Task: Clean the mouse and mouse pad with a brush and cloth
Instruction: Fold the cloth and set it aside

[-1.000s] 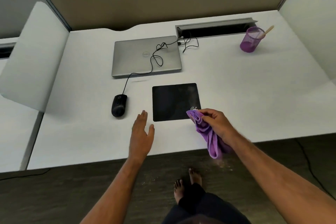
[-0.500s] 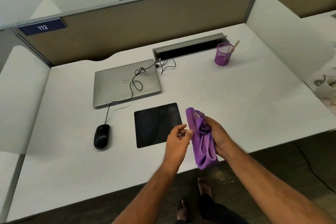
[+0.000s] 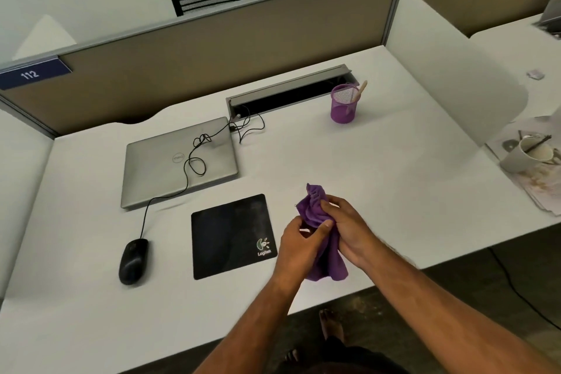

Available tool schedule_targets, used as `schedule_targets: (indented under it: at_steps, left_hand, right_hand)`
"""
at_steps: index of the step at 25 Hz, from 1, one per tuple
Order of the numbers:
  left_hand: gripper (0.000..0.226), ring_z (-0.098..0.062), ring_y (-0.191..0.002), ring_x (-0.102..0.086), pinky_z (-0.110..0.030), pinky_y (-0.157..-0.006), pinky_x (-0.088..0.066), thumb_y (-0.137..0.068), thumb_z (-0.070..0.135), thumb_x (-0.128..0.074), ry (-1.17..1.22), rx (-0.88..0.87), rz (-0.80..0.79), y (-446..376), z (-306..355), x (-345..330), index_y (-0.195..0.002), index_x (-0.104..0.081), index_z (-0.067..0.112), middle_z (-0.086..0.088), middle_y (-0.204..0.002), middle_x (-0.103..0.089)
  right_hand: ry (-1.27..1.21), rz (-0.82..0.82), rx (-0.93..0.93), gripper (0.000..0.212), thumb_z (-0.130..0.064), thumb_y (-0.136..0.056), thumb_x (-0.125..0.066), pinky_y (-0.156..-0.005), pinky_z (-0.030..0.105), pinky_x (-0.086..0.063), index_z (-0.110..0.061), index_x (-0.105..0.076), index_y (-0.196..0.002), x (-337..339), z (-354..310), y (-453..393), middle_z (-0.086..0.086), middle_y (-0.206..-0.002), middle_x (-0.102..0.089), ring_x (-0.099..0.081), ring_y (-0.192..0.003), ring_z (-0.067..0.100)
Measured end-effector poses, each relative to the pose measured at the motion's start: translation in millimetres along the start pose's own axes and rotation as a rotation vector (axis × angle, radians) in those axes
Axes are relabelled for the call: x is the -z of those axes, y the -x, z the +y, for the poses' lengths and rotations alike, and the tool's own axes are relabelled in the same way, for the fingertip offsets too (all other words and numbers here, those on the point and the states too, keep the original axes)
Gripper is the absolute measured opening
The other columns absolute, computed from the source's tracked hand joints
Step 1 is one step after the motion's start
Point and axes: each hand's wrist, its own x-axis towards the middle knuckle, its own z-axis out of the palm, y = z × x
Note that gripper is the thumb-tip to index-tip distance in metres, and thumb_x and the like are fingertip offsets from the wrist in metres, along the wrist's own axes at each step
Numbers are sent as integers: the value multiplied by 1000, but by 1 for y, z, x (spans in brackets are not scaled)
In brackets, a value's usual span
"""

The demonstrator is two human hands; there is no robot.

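Observation:
A purple cloth (image 3: 312, 209) is bunched between both hands just right of the black mouse pad (image 3: 230, 235). My right hand (image 3: 349, 229) grips it from the right, and my left hand (image 3: 300, 244) pinches it from the left. The cloth's lower end hangs near the desk's front edge. A black wired mouse (image 3: 133, 261) lies left of the pad, apart from both hands. A wooden brush handle (image 3: 362, 89) sticks out of a purple mesh cup (image 3: 343, 103) at the back right.
A closed silver laptop (image 3: 179, 161) lies behind the pad with the mouse cable looped over it. A cable tray slot (image 3: 288, 91) runs along the back. White side dividers (image 3: 449, 70) flank the desk. A dirty cup (image 3: 528, 155) sits on the neighbouring desk.
My left hand has come off the desk and taken hold of the cloth beside my right hand. The cloth has moved off the pad's corner to its right. The view has tilted up.

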Motion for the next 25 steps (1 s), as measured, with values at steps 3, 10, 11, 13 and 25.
schedule_targets:
  at_steps: [3, 10, 11, 13, 25]
  left_hand:
    - [20, -4, -92, -72, -17, -74, -58, -92, 47, -73, 86, 19, 32, -8, 5, -11, -109, -68, 36, 14, -99, -76]
    - [20, -13, -97, -74, -30, -78, -63, -94, 23, -57, 298, 131, -16, -26, 16, -16, -107, -72, 28, 1, -103, -78]
    - [22, -13, -96, -74, -29, -75, -61, -93, 23, -55, 324, 147, -24, -29, 17, -13, -105, -73, 30, 1, -104, -78]
    - [24, -12, -93, -74, -27, -73, -59, -92, 23, -54, 370, 170, -53, -36, 20, -6, -101, -75, 32, 0, -105, -78]
    - [35, -10, -104, -74, -30, -78, -63, -91, 47, -75, 313, 82, -56, -60, 19, 12, -121, -60, 37, 13, -114, -75]
  right_hand:
    - [25, -18, -2, 35, -17, -96, -71, -87, 35, -60, -15, -61, -130, 7, -9, -4, 12, -118, -76, -75, -107, 28]
    - [274, 32, 33, 54, -57, -84, -76, -100, 50, -57, -25, -60, -124, 17, -31, -14, 2, -117, -76, -74, -107, 23]
    - [316, 27, 13, 59, -64, -81, -74, -99, 49, -58, -26, -61, -125, 20, -35, -16, 1, -117, -76, -74, -107, 23]
    - [307, -52, -22, 61, -65, -84, -73, -100, 49, -58, -19, -66, -124, 27, -39, -20, 7, -118, -76, -73, -110, 27]
    - [607, 131, 322, 31, -50, -89, -76, -63, 18, -58, -32, -61, -109, 17, -38, -32, -10, -100, -73, -73, -82, 5]
